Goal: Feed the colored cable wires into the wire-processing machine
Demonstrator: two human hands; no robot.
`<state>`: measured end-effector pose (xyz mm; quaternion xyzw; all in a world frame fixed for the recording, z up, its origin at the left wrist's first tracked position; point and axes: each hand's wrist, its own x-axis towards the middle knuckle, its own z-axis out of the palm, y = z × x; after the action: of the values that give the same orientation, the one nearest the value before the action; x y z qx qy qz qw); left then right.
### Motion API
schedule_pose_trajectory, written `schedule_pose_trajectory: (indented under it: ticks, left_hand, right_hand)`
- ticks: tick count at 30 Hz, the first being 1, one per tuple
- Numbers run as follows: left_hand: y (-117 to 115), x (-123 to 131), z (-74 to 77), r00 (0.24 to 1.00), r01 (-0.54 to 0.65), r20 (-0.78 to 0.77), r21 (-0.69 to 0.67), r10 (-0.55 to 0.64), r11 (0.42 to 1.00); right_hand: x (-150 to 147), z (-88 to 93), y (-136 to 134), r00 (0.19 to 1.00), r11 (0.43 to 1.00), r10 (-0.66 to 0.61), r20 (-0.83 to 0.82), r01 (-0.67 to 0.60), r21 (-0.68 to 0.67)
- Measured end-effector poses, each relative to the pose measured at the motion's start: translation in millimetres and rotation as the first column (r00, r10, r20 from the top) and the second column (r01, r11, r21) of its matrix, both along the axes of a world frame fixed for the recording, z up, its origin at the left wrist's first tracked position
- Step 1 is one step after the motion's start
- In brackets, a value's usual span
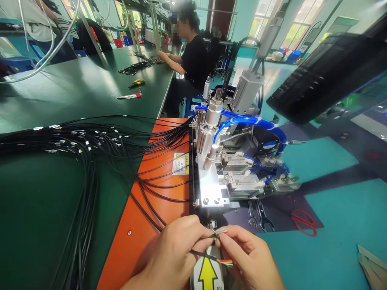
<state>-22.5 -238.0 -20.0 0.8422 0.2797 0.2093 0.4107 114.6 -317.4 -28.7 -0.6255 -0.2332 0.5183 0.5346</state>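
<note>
The left hand (172, 251) is closed, with its thumb and fingers pinching a black cable (202, 253) close to the fingertips. The right hand (250, 257) is also curled shut, and its fingertips (223, 238) press on the upper of 2 stripped cable ends (221, 232), which sits between the hands. The lower stripped end (225, 262) sticks out just below the right fingertips, its thin coloured cores fanned slightly.

Directly under the hands lies a yellow arrow label (207, 274). Left of the left hand is an orange bench plate (133, 237), with a yellow warning sticker (180, 163) further ahead. Beyond the hands stands a pneumatic wire-processing machine (211, 169) fed by blue air hoses (242, 120). A large bundle of black cables (90, 141) runs over the plate from the machine to a green workbench (54, 92), well left of the hands.

Far ahead of the hands, yellow-handled pliers (136, 83) lie on that bench. Further along, a seated co-worker (195, 64) works with both hands at a heap of black wires (136, 66). Right of the right hand, 2 wrenches (255, 215) lie on the floor.
</note>
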Motion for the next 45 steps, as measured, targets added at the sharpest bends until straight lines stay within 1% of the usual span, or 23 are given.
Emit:
schedule_pose_trajectory:
  ticks: [1,3,4,5,7,8,10,14,15,16,17,19,20,21,22,24,26,28,32,36,40,42,45]
  left_hand:
    - [0,0,0.2,1.0,-0.001,-0.009,-0.012,0.001,1.0]
    - [-1,-1,0.0,1.0,-0.003,-0.009,-0.047,0.002,0.999]
    - [-1,-2,-0.5,1.0,-0.01,-0.004,-0.061,0.01,0.998]
    - [-1,-2,-1.2,1.0,-0.021,-0.001,-0.068,0.021,0.997]
    - [-1,-2,-3.1,0.998,-0.056,-0.003,-0.059,0.056,0.997]
    - [-2,-2,-4.2,0.998,-0.069,-0.006,-0.044,0.069,0.997]
    - [-2,-1,-5.9,0.997,-0.075,-0.006,-0.002,0.075,0.997]
    - [-3,-1,-8.1,1.0,-0.018,0.006,0.086,0.017,0.996]
    - [-3,-1,-8.4,1.0,-0.006,0.012,0.102,0.004,0.995]
    - [-3,-1,-8.4,1.0,0.005,0.018,0.115,-0.007,0.993]
    - [-3,-1,-8.1,0.999,0.012,0.029,0.128,-0.015,0.992]
    - [-2,-2,-6.9,0.998,0.02,0.051,0.133,-0.027,0.991]
    - [-2,-2,-6.0,0.997,0.024,0.063,0.12,-0.032,0.992]
    - [-2,-2,-5.3,0.996,0.025,0.077,0.101,-0.033,0.995]
    - [-2,-2,-4.7,0.996,0.021,0.09,0.077,-0.027,0.997]
    - [-2,-1,-4.1,0.995,-0.007,0.1,0.023,0.005,1.0]
    - [-3,0,-3.9,0.995,-0.047,0.084,-0.027,0.049,0.999]
    - [-3,1,-3.6,0.995,-0.081,0.056,-0.074,0.085,0.994]
    - [-1,3,-1.8,0.994,-0.096,0.043,-0.134,0.103,0.986]
    - [0,5,0.9,0.994,-0.083,0.058,-0.217,0.097,0.973]
    - [0,8,4.9,0.989,-0.127,0.043,-0.26,0.143,0.957]
    - [-1,10,6.3,0.989,-0.139,0.017,-0.25,0.148,0.958]
    - [-2,10,7.4,0.992,-0.126,-0.008,-0.224,0.127,0.967]
  right_hand:
    - [0,-1.6,0,0.998,1.0,0.026,0.055,-0.026,0.014]
    - [-2,-6.1,-2,0.957,0.992,0.065,0.283,-0.092,0.086]
    - [-3,-8.8,-4,0.898,0.981,0.06,0.437,-0.134,0.141]
    - [-5,-11.7,-5,0.812,0.964,0.031,0.583,-0.178,0.197]
    - [-7,-16.5,-9,0.623,0.92,-0.053,0.78,-0.274,0.281]
    - [-6,-17.8,-11,0.55,0.9,-0.077,0.831,-0.319,0.295]
    - [-2,-17.1,-14,0.46,0.88,-0.093,0.883,-0.376,0.289]
    - [11,-2.0,-8,0.386,0.899,-0.193,0.902,-0.299,0.32]
    - [13,3.0,-4,0.392,0.899,-0.176,0.903,-0.311,0.31]
    - [14,7.5,0,0.421,0.898,-0.12,0.899,-0.339,0.279]
    - [14,11.1,4,0.474,0.896,-0.044,0.879,-0.371,0.244]
    - [10,13.4,10,0.637,0.908,0.081,0.767,-0.364,0.207]
    - [6,11.7,12,0.729,0.926,0.085,0.68,-0.31,0.217]
    - [1,8.1,13,0.807,0.943,0.048,0.589,-0.231,0.24]
    - [-4,3.1,13,0.864,0.952,-0.024,0.502,-0.134,0.276]
    - [-13,-8.7,13,0.912,0.937,-0.197,0.36,0.067,0.342]
    - [-18,-17.8,11,0.908,0.915,-0.316,0.274,0.214,0.342]
    - [-17,-21.0,8,0.899,0.92,-0.336,0.28,0.249,0.304]
    - [-9,-16.5,3,0.901,0.959,-0.181,0.394,0.072,0.276]
    - [-5,-14.0,1,0.878,0.966,-0.15,0.455,0.032,0.257]
    - [0,-10.3,-3,0.877,0.98,0.011,0.48,-0.105,0.169]
    - [3,-6.0,-4,0.843,0.975,0.064,0.534,-0.167,0.146]
    - [5,1.0,-5,0.77,0.969,0.066,0.635,-0.201,0.143]
